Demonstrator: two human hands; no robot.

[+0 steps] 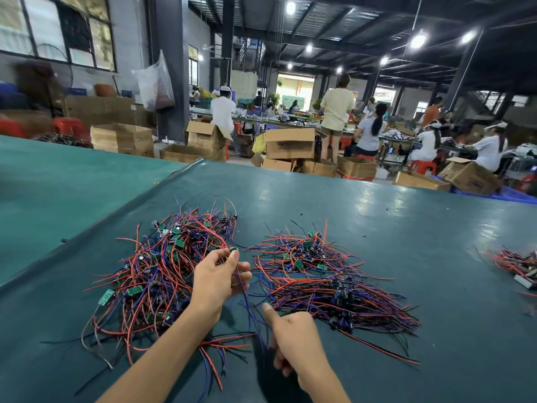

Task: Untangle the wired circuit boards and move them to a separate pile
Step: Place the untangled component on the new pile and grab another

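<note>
A tangled pile [162,266] of small green circuit boards with red, blue and black wires lies on the green table [377,216], left of centre. A second, more combed-out pile [328,274] lies to its right. My left hand [216,276] is raised between the two piles and pinches one small green board [233,249] at thumb and fingertips. That board's blue and red wires [247,301] hang down toward my right hand [293,341]. My right hand is low and near me, fingers curled round the wires' lower ends, thumb stuck out.
A third small heap of wired parts [517,264] lies at the table's right edge. A seam [162,184] joins this table to another green surface on the left. Beyond the far edge stand cardboard boxes [290,144] and several people working at benches.
</note>
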